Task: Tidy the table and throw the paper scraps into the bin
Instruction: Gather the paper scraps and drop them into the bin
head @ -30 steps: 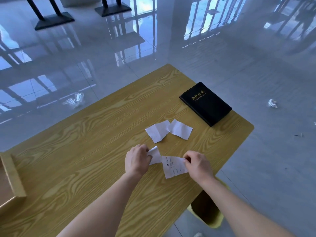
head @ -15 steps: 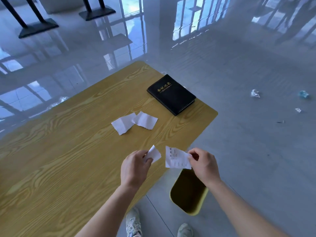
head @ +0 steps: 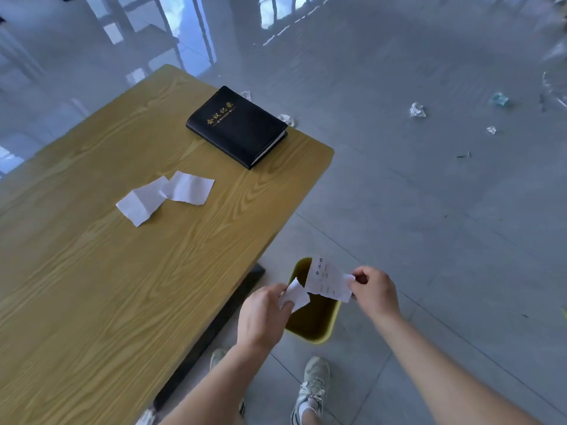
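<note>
**Two scraps held over the bin**

My left hand (head: 264, 314) pinches a small blank scrap (head: 296, 294) between thumb and curled fingers. My right hand (head: 376, 291) pinches the printed scrap (head: 328, 280) by its right edge, fingers curled in, so the paper hangs out to the left. The two scraps nearly meet, their corners just beside each other. Both are off the table, out past its right edge, above the open mouth of the yellow bin (head: 310, 338). The bin stands on the floor just beside the table's right edge, near its dark leg. I cannot tell whether anything lies inside it.

My shoes (head: 313, 384) are on the grey tiles just below the bin.

On the wooden table (head: 122, 286) two more white scraps lie flat towards the far end. The left scrap (head: 141, 204) and the right scrap (head: 190, 188) touch at one corner, well apart from my hands. Beyond them, near the far right corner, a closed black notebook (head: 236, 125) with gold lettering lies at an angle to the edges.

On the floor past that corner sit two crumpled paper balls (head: 287, 119), close to the table. Further right are a larger white wad (head: 417, 110), a small white bit (head: 491, 129) and a bluish wad (head: 499, 99), all well apart from the bin.
</note>
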{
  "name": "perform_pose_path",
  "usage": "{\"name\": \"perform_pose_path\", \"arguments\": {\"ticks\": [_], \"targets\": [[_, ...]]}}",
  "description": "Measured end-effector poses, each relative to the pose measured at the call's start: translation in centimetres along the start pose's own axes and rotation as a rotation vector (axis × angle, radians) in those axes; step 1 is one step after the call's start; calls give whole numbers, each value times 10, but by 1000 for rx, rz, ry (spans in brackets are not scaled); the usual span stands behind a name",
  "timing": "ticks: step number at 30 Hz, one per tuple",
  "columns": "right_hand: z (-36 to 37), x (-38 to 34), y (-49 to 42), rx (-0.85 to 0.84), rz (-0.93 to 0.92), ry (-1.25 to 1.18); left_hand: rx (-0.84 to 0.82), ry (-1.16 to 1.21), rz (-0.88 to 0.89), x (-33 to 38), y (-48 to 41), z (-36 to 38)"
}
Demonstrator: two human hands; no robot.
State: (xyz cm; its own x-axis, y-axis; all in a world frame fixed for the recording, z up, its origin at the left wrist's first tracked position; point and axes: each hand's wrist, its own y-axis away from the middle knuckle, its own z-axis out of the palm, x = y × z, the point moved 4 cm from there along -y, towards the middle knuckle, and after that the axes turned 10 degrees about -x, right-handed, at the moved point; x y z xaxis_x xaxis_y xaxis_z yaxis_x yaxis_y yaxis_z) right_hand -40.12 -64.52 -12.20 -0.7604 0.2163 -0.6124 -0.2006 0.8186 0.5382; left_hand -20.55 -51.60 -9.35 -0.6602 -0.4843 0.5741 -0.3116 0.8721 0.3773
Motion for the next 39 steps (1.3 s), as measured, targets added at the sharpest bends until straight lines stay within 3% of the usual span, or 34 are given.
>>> {"name": "perform_pose_path", "arguments": {"ticks": [5,18,29,39], "targets": [[24,50,-23,-19,97,-23,-105,33,-111,-20,-26,48],[108,153,-101,-41,254,51,-326,-185,-297,-105,-95,183],[169,189,-145,-162,249,59,-350,-223,-291,-142,-143,260],[161,188,-140,-177,229,116,-343,-303,-178,-130,-144,246]]}}
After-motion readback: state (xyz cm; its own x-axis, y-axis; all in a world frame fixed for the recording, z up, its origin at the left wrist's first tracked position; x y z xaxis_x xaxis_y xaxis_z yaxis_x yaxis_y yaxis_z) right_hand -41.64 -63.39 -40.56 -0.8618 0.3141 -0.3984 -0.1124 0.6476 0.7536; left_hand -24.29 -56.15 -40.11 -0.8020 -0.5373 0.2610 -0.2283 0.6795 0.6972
